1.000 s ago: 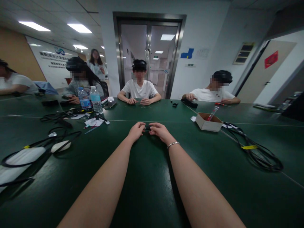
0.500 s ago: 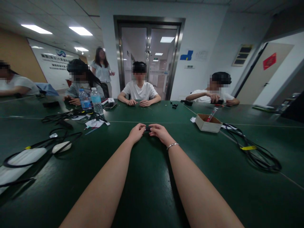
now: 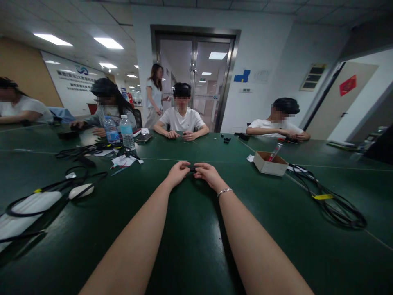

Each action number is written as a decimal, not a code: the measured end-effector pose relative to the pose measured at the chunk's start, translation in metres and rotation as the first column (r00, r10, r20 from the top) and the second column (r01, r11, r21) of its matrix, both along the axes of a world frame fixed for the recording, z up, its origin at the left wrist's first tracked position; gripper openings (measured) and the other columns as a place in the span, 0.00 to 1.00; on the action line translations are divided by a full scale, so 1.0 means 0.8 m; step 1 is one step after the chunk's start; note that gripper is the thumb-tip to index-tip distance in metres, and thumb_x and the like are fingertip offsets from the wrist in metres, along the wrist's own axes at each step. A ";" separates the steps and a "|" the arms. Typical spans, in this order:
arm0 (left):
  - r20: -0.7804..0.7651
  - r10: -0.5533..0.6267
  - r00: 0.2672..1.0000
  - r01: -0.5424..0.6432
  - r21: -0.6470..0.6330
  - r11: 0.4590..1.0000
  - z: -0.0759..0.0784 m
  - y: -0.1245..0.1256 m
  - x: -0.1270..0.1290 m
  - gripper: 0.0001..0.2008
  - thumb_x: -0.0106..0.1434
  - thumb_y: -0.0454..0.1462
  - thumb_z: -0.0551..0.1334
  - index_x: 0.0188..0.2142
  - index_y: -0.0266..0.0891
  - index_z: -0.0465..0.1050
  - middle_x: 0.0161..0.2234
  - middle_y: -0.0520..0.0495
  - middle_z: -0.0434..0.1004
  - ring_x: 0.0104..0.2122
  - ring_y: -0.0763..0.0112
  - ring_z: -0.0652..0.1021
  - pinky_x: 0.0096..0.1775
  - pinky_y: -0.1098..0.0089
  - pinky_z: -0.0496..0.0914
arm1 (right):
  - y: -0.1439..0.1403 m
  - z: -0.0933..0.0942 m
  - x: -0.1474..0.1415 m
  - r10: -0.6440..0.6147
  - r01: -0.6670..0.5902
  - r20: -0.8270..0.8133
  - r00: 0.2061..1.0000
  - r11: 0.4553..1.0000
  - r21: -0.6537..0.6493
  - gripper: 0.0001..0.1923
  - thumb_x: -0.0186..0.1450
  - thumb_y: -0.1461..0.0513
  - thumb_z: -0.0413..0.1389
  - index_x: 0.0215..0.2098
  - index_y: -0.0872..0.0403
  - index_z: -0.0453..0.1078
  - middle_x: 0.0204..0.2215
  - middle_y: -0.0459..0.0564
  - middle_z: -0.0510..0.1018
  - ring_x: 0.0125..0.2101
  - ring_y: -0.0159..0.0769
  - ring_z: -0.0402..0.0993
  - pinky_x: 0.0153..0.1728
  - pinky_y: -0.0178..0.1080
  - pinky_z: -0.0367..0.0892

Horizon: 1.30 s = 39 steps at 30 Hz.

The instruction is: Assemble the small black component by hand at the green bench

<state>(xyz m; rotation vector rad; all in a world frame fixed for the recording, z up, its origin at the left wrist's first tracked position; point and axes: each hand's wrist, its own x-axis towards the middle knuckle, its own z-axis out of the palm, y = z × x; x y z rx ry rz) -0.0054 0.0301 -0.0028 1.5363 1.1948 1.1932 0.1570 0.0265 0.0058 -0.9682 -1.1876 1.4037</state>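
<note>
Both arms reach forward over the dark green table [image 3: 196,229]. My left hand [image 3: 178,173] and my right hand [image 3: 208,174] meet near the table's middle, fingers closed on a small black piece [image 3: 192,168] between them. The piece is mostly covered by fingertips, so its kind cannot be made out. My left hand pinches its left end and my right hand its right end. A silver bracelet [image 3: 225,191] circles the right wrist.
On the right stand an open cardboard box [image 3: 269,167] and a coiled black cable [image 3: 334,205]. Cables, papers [image 3: 124,161], a white mouse [image 3: 81,191] and two water bottles [image 3: 126,133] lie or stand at left. Several people sit around the table; another person [image 3: 154,96] stands behind.
My hands keep hold of the black piece, nearly in place. The standing person has moved rightward toward the door. The seated person at right has lowered a hand toward the table.
</note>
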 end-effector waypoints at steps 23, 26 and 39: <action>0.044 -0.086 0.995 0.088 -0.047 0.995 0.000 0.004 0.003 0.11 0.62 0.39 0.55 0.38 0.33 0.69 0.20 0.52 0.68 0.20 0.77 0.69 0.24 0.76 0.62 | 0.004 -0.005 0.004 0.046 -0.045 -0.022 0.999 0.999 0.016 0.08 0.59 0.74 0.54 0.34 0.60 0.73 0.27 0.49 0.76 0.23 0.29 0.74 0.26 0.30 0.75; 0.006 -0.098 0.995 0.098 -0.037 0.995 -0.002 0.004 0.002 0.11 0.62 0.39 0.56 0.39 0.34 0.70 0.23 0.51 0.70 0.22 0.77 0.70 0.25 0.76 0.63 | 0.004 -0.005 0.003 0.029 -0.029 -0.019 0.999 0.999 0.020 0.09 0.59 0.74 0.54 0.34 0.60 0.73 0.28 0.50 0.77 0.22 0.29 0.74 0.26 0.30 0.75; -0.089 -0.045 0.995 0.048 0.034 0.998 -0.013 0.011 -0.002 0.12 0.61 0.40 0.57 0.42 0.36 0.71 0.25 0.51 0.69 0.24 0.76 0.70 0.27 0.75 0.64 | 0.004 -0.002 0.002 0.027 -0.027 0.028 0.999 1.000 0.010 0.07 0.61 0.73 0.54 0.35 0.60 0.73 0.24 0.48 0.76 0.20 0.28 0.74 0.24 0.27 0.74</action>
